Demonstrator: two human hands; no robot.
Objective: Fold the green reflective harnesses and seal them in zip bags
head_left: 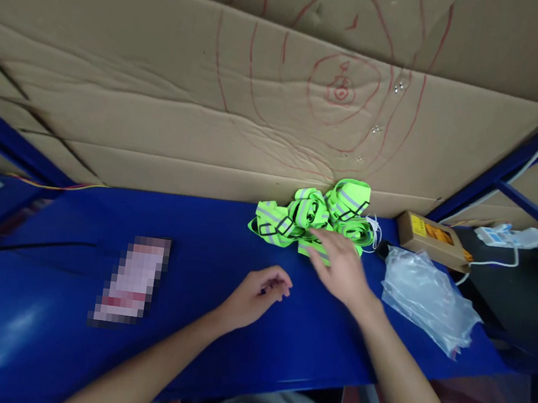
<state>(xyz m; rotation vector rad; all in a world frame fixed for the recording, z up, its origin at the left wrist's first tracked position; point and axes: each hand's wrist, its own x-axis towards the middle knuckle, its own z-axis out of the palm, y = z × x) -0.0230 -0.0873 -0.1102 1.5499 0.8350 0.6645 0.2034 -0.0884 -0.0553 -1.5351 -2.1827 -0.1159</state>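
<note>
A heap of rolled neon-green reflective straps (311,208), with silver-grey stripes and dark buckles, lies at the back of the blue table against the cardboard. My right hand (340,264) reaches over the near side of the heap, fingers stretched out and thumb apart. Whether its fingertips touch the straps I cannot tell. Left of it and closer to me, my left hand (259,295) hovers over the table with fingers curled in towards the thumb. Nothing shows in its curl.
To the right lie clear plastic bags (427,298) and an open brown carton (435,240). A phone with a blurred screen (132,282) rests on the left of the blue table (214,240). Cardboard (160,128) with red rings stands behind. White cables (513,263) run at the far right.
</note>
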